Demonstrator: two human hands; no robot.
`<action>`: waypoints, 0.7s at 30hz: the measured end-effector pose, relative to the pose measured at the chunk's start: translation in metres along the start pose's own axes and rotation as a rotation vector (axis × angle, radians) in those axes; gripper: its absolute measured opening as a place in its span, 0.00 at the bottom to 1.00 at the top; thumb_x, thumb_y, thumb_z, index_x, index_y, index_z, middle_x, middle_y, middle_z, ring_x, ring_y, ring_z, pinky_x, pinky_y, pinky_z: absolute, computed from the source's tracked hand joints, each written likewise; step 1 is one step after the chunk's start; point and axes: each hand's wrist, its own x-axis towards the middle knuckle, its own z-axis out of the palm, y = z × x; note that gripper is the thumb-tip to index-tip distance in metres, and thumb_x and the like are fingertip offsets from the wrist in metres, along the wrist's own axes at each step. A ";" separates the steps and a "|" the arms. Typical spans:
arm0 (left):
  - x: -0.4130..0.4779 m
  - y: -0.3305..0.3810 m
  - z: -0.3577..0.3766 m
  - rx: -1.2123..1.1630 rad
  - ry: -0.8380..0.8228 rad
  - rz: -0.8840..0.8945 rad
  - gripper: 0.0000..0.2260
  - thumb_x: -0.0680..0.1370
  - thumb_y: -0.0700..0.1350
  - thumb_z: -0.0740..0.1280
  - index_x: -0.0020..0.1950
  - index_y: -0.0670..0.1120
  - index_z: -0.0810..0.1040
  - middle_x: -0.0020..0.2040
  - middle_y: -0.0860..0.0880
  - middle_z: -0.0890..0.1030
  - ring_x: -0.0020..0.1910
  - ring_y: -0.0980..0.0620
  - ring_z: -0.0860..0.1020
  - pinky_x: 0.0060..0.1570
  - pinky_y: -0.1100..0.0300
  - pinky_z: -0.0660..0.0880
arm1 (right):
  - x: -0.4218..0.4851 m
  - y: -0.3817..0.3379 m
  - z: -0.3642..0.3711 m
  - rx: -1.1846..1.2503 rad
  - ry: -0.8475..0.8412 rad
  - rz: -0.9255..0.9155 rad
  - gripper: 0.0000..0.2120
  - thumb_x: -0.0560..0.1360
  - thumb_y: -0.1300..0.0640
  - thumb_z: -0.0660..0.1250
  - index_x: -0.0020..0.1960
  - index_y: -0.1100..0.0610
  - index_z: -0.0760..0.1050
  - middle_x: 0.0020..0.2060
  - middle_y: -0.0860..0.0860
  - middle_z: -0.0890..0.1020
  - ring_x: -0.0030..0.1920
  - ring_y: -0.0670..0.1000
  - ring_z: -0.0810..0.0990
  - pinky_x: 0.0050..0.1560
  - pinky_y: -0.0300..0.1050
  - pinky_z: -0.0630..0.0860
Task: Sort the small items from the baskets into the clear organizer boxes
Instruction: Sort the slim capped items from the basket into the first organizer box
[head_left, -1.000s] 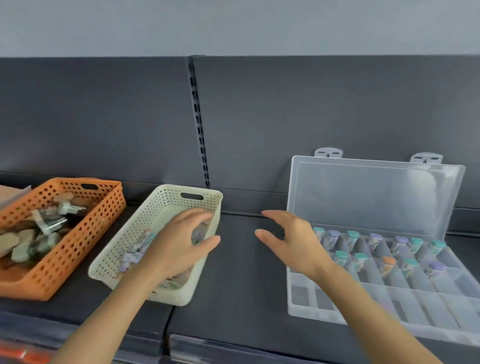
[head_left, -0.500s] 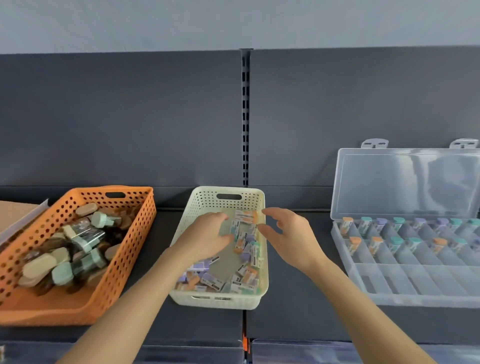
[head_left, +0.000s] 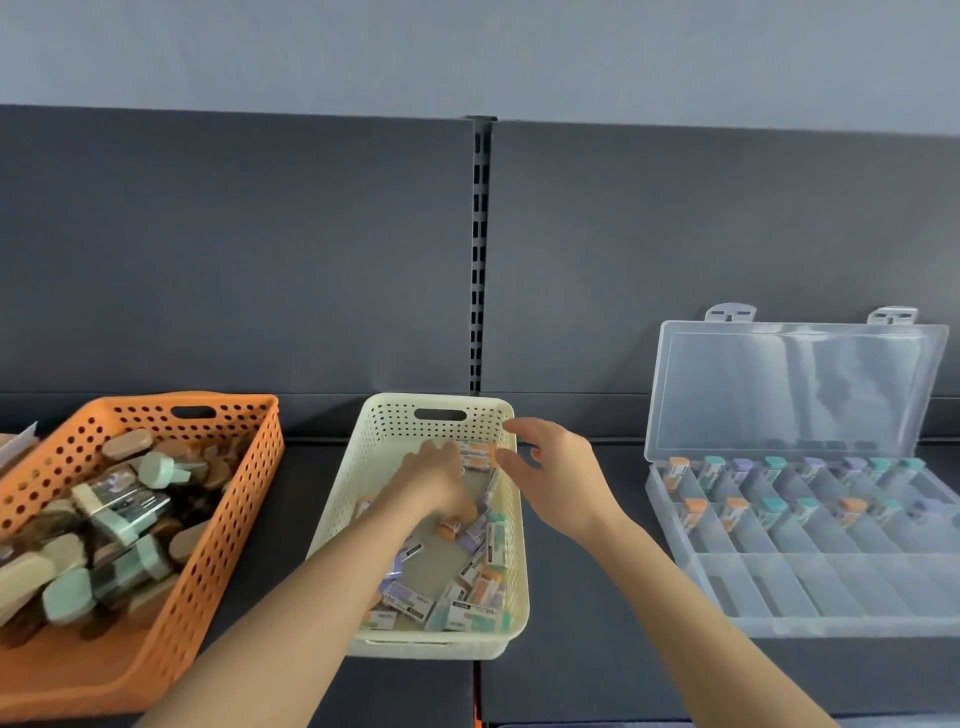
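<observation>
A cream perforated basket (head_left: 358, 467) stands in the middle of the dark shelf, holding several small labelled vials (head_left: 467, 582) with orange, purple and teal ends. My left hand (head_left: 436, 483) is down inside it, fingers dipped among the vials; whether they hold one is hidden. My right hand (head_left: 556, 478) hovers over the basket's right rim, fingers spread and holding nothing. To the right lies the clear organizer box (head_left: 769, 587) with its lid (head_left: 795, 389) raised. Its two back rows hold capped vials (head_left: 774, 467); the front row is bare.
An orange perforated basket (head_left: 234, 499) at the left holds larger mint-capped and tan items (head_left: 119, 519). A cardboard edge (head_left: 15, 441) shows at the far left. A dark back panel with a slotted upright (head_left: 480, 260) rises behind the shelf.
The view swung left, bringing the cream basket to the centre. My left hand dug deeper among the vials. My right hand came from the organizer box to the basket's right rim.
</observation>
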 end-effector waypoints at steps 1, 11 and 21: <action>-0.001 0.001 0.000 -0.004 -0.030 -0.026 0.37 0.67 0.46 0.75 0.71 0.44 0.61 0.63 0.44 0.67 0.57 0.44 0.76 0.41 0.58 0.77 | 0.000 0.000 0.001 0.001 -0.006 0.001 0.19 0.78 0.53 0.63 0.69 0.53 0.70 0.64 0.49 0.76 0.61 0.50 0.75 0.58 0.40 0.72; -0.006 -0.029 0.006 -0.199 0.173 0.029 0.05 0.79 0.37 0.56 0.53 0.43 0.68 0.46 0.47 0.73 0.36 0.50 0.77 0.30 0.60 0.70 | 0.010 -0.005 0.003 0.002 -0.031 -0.025 0.17 0.79 0.56 0.62 0.67 0.54 0.72 0.62 0.50 0.77 0.59 0.50 0.76 0.57 0.39 0.72; -0.059 -0.060 -0.019 -0.448 0.585 0.146 0.05 0.76 0.43 0.64 0.43 0.43 0.71 0.37 0.48 0.75 0.37 0.47 0.73 0.31 0.59 0.64 | 0.059 -0.026 0.052 -0.419 -0.442 -0.003 0.08 0.77 0.61 0.57 0.50 0.62 0.73 0.47 0.57 0.77 0.45 0.56 0.74 0.42 0.43 0.70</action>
